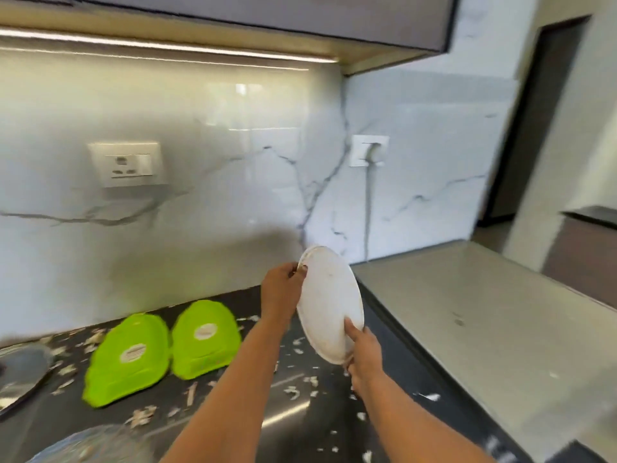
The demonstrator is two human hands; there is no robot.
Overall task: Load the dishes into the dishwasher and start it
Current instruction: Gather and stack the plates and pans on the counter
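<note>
— Now, where is the plate?

— A white plate (329,304) is held up on edge above the dark counter (300,412), near the corner where the marble walls meet. The left hand (282,289) pinches its far upper rim; the right hand (365,359) holds the near lower rim, thumb on the face, the other fingers hidden behind the plate. Each grip is closed on the plate.

— What lies under it?

— Pale scraps (297,392) are scattered over the counter. Left of the arms lie two bright green containers (160,349), each with a round label too blurred to read. A shiny metal dish (20,372) is cut off by the left edge, and a rounded, clear-looking thing (90,442) at the bottom edge is too smeared to name.

— And to the right?

— A lighter grey surface (484,312) runs away to the right, slightly higher than the dark counter. On the wall are a socket plate (128,165) at the left and a plug with a cord (369,195) hanging down near the corner. The whole view is motion-blurred.
</note>
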